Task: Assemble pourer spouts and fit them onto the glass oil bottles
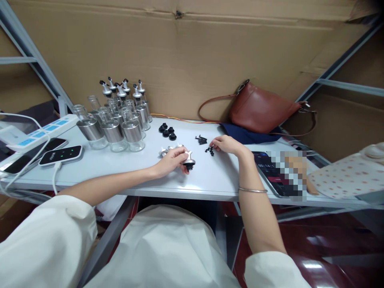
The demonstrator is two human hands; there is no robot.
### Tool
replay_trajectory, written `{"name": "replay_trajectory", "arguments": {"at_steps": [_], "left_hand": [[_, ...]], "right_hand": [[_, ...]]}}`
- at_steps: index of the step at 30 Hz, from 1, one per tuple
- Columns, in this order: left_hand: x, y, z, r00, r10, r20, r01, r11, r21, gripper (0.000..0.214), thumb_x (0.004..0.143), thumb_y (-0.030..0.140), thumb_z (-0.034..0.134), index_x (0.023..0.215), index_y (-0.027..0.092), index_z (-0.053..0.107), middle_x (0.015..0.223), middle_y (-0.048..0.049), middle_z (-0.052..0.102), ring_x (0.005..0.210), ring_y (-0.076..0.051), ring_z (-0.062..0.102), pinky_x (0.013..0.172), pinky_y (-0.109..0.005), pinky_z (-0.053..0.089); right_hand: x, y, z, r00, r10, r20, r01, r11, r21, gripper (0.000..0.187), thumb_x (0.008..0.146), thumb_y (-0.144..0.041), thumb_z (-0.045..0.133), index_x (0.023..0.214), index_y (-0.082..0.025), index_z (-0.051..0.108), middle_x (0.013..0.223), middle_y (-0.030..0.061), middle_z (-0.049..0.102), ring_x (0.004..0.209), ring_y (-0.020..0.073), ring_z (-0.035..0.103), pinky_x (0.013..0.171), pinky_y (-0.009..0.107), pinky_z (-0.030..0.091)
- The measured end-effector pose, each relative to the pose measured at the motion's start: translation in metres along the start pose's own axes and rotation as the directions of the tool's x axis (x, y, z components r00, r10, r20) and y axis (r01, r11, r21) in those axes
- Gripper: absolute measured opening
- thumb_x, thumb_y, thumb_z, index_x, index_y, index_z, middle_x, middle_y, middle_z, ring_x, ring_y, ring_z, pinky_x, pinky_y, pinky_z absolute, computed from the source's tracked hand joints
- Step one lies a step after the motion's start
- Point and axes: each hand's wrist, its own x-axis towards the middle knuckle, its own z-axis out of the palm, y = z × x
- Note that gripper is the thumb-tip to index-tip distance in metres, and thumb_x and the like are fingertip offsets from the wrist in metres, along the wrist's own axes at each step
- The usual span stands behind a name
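Note:
My left hand [171, 160] is closed around a silver pourer cap with a black base [189, 161], resting on the white table [120, 168]. More silver pourer parts [164, 151] lie just behind it. My right hand [227, 144] rests on the table with its fingertips pinched at a small heap of tiny black pieces [210, 151]. A second heap of small black sticks [201, 139] lies just beyond. Several round black stoppers [168, 131] sit farther back.
A cluster of glass bottles with steel bands [115, 124] stands at the back left, some fitted with pourers. A power strip [39, 132], a power bank [61, 155] and a phone lie at the left. A brown handbag [261, 110] leans against the cardboard wall; another phone [270, 172] lies at the right.

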Motion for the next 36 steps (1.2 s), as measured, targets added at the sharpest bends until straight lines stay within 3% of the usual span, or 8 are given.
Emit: {"name": "replay_trajectory", "arguments": {"at_steps": [6,11,14,21,25,28,32,36], "left_hand": [[0.000,-0.002,-0.001,1.000,-0.001,0.007,0.001,0.999,0.040,0.023,0.078,0.035,0.057,0.073,0.015,0.047,0.062,0.0018,0.059,0.049,-0.011,0.061,0.049,-0.021,0.048],[0.000,-0.002,-0.001,1.000,-0.008,0.011,0.007,0.999,0.046,0.022,0.079,0.034,0.056,0.074,0.015,0.048,0.062,0.0013,0.059,0.049,-0.012,0.060,0.050,-0.022,0.047],[0.000,-0.001,-0.001,1.000,-0.005,0.013,0.004,0.999,0.051,0.022,0.079,0.035,0.057,0.073,0.015,0.048,0.063,0.0012,0.059,0.050,-0.011,0.060,0.050,-0.022,0.047],[0.000,-0.001,-0.002,0.999,0.008,0.033,-0.009,0.999,0.049,0.027,0.077,0.039,0.059,0.073,0.015,0.049,0.063,0.0017,0.059,0.050,-0.011,0.061,0.050,-0.022,0.048],[0.000,-0.001,-0.002,0.999,0.009,0.035,-0.011,0.999,0.050,0.028,0.076,0.041,0.060,0.074,0.015,0.049,0.063,0.0016,0.059,0.050,-0.011,0.061,0.050,-0.022,0.048],[-0.001,-0.001,-0.001,0.999,0.009,0.033,-0.011,0.998,0.059,0.029,0.076,0.042,0.060,0.073,0.015,0.049,0.063,0.0017,0.059,0.050,-0.011,0.061,0.051,-0.022,0.048],[-0.001,-0.001,-0.002,0.999,0.008,0.034,-0.010,0.998,0.063,0.031,0.076,0.043,0.060,0.073,0.015,0.048,0.064,0.0020,0.059,0.050,-0.011,0.061,0.051,-0.022,0.048],[0.000,-0.002,-0.002,0.999,0.005,0.033,-0.007,0.998,0.064,0.030,0.076,0.043,0.060,0.072,0.015,0.048,0.064,0.0026,0.059,0.050,-0.011,0.061,0.051,-0.022,0.047]], "right_hand": [[0.002,-0.008,0.006,0.996,-0.064,0.066,0.057,0.993,0.106,0.036,0.089,-0.029,0.042,0.086,-0.011,0.073,0.074,0.0072,0.069,0.059,0.0122,0.053,0.052,0.020,0.041],[-0.001,-0.009,0.005,0.989,-0.094,0.111,0.073,0.982,0.174,0.033,0.082,-0.038,0.053,0.072,-0.012,0.072,0.073,0.0075,0.067,0.056,0.0123,0.049,0.055,0.024,0.042],[-0.004,-0.007,0.002,0.987,-0.124,0.099,0.107,0.981,0.160,0.033,0.079,-0.041,0.055,0.075,-0.013,0.071,0.068,0.0048,0.064,0.057,0.0120,0.048,0.057,0.024,0.040],[-0.011,-0.007,-0.005,0.926,-0.299,0.233,0.275,0.953,0.129,0.034,0.059,-0.020,0.064,0.092,-0.020,0.073,0.084,0.0012,0.061,0.077,0.0154,0.054,0.071,0.024,0.043],[-0.011,-0.007,-0.005,0.933,-0.268,0.240,0.255,0.963,0.085,0.026,0.058,-0.017,0.061,0.080,-0.019,0.075,0.092,0.0038,0.065,0.081,0.0177,0.056,0.073,0.025,0.044],[-0.011,-0.006,-0.004,0.952,-0.212,0.221,0.192,0.975,0.108,0.016,0.064,-0.027,0.063,0.072,-0.018,0.073,0.083,0.0035,0.066,0.075,0.0166,0.056,0.069,0.025,0.043],[-0.012,-0.004,-0.006,0.972,-0.147,0.186,0.118,0.981,0.155,0.028,0.066,-0.041,0.065,0.077,-0.016,0.070,0.069,0.0020,0.062,0.061,0.0132,0.050,0.057,0.025,0.040],[-0.011,0.001,-0.006,0.967,-0.174,0.184,0.137,0.971,0.198,0.034,0.057,-0.038,0.073,0.084,-0.017,0.069,0.072,-0.0003,0.061,0.063,0.0117,0.050,0.057,0.023,0.039]]}}
